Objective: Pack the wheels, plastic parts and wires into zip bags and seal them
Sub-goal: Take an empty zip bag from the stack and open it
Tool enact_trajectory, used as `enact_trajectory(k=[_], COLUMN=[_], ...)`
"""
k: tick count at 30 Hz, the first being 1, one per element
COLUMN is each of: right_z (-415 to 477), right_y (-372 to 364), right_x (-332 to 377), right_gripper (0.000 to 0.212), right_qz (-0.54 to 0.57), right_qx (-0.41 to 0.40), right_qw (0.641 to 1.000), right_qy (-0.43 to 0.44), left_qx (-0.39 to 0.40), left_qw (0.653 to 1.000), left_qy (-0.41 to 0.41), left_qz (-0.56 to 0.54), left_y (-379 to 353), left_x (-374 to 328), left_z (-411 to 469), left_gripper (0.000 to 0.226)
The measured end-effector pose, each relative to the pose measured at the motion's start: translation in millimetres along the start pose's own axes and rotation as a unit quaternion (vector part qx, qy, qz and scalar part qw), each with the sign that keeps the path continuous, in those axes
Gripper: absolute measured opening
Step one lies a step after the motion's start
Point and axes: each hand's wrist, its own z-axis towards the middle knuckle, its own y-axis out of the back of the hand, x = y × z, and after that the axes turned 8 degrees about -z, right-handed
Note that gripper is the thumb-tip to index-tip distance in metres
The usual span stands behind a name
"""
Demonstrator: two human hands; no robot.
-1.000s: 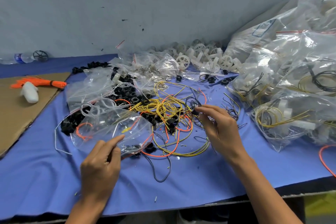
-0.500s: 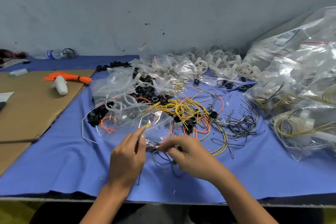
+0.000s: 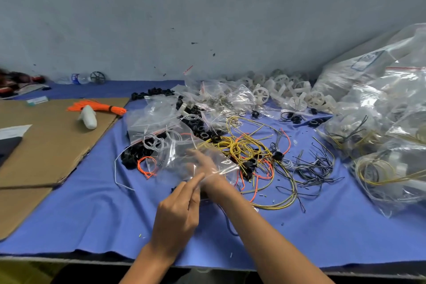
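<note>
A clear zip bag (image 3: 179, 159) lies on the blue cloth (image 3: 92, 214) in front of me. My left hand (image 3: 175, 214) pinches the bag's near edge. My right hand (image 3: 202, 163) is inside the bag, blurred behind the plastic, and its fingers look stretched out. Yellow wires (image 3: 239, 145) lie tangled just right of the bag, with thin black wires (image 3: 313, 166) further right. An orange wire (image 3: 145, 166) sits at the bag's left. Black plastic parts (image 3: 202, 127) lie behind it. White wheels (image 3: 260, 94) are heaped by the wall.
Filled clear bags (image 3: 380, 122) pile up at the right. A cardboard sheet (image 3: 46, 145) covers the left side and carries an orange tie bundle (image 3: 99, 107) and a white object (image 3: 88, 117). A water bottle (image 3: 78, 78) lies at the back left.
My right hand left the wire pile, came to the bag's mouth and went inside the bag. My left hand moved to the bag's near edge and pinches it.
</note>
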Motion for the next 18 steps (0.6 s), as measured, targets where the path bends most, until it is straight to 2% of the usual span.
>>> enact_trajectory(k=[2, 3, 6, 9, 11, 12, 13, 14, 15, 16, 18], right_z=[3.5, 1.5, -18.9, -51.0, -68.0, -76.1, -81.8, -83.0, -80.2, -73.1, -53.4], right_y=[-4.4, -2.3, 8.1, 27.5, 50.9, 65.9, 82.9, 101.5, 121.1, 141.6, 177.3], right_x=[7.3, 9.3, 7.1, -10.1, -13.5, -10.8, -7.1, -3.5, -1.3, -1.7, -9.9], right_gripper=[0.023, 0.025, 0.037, 0.075, 0.063, 0.049, 0.038, 0.031, 0.028, 0.026, 0.025], right_qz=[-0.196, -0.255, -0.423, -0.523, -0.507, -0.481, -0.433, -0.384, -0.366, -0.393, -0.522], right_qx=[0.001, -0.002, 0.064, 0.088, 0.095, 0.097, 0.1, 0.076, 0.017, -0.069, -0.19], right_qw=[0.98, 0.966, 0.902, 0.833, 0.833, 0.848, 0.877, 0.905, 0.916, 0.903, 0.823], right_qy=[-0.016, -0.032, 0.054, 0.156, 0.199, 0.201, 0.184, 0.17, 0.162, 0.16, 0.118], left_qx=[-0.005, -0.01, -0.032, -0.02, -0.017, -0.019, -0.021, -0.021, -0.02, -0.018, -0.014], left_qw=[1.0, 1.0, 0.999, 0.999, 0.998, 0.998, 0.998, 0.998, 0.999, 0.999, 0.999], left_qy=[0.003, 0.009, 0.035, 0.016, 0.006, 0.007, 0.01, 0.013, 0.016, 0.018, 0.024], left_qz=[0.009, 0.012, 0.012, 0.045, 0.052, 0.051, 0.05, 0.049, 0.047, 0.044, 0.036], left_y=[-0.2, -0.8, -2.3, -5.1, -6.3, -6.8, -7.4, -7.7, -7.8, -7.6, -6.9], left_x=[0.1, 0.4, 4.7, 9.2, 10.8, 11.5, 11.8, 11.7, 11.4, 11.0, 9.6], left_z=[0.4, 0.2, 1.6, 0.4, 0.2, 0.2, 0.3, -0.2, -0.5, -0.8, -0.3], left_gripper=[0.037, 0.038, 0.041, 0.043, 0.042, 0.042, 0.042, 0.041, 0.041, 0.042, 0.042])
